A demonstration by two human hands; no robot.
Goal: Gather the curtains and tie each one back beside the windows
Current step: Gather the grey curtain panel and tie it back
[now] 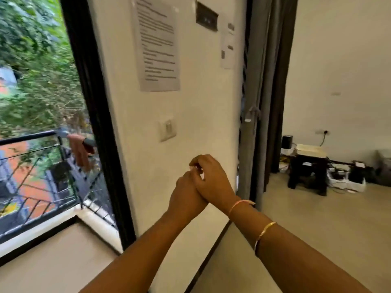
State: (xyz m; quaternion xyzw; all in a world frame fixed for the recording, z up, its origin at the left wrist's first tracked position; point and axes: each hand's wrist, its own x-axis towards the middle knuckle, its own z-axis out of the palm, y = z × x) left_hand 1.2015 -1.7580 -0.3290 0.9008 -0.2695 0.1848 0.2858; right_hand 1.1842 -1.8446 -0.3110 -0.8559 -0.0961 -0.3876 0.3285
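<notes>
Over at two o'clock from the hands, the grey curtain (251, 81) hangs in the corner by the wall. It looks like soft, light cloth that should bunch easily, best taken round its waist, where a tie (252, 113) cinches it. It falls in long gathered folds, with a darker drape (279, 81) at its three o'clock. Centre frame, the left hand (186, 197) and right hand (212, 178) meet with fingers curled together; whether they hold anything, I can't tell.

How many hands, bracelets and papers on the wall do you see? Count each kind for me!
Hands: 2 (left hand, right hand)
Bracelets: 2 (pink bracelet, gold bracelet, both on the right arm)
Papers on the wall: 2 (big paper, small paper)
Total: 6
</notes>
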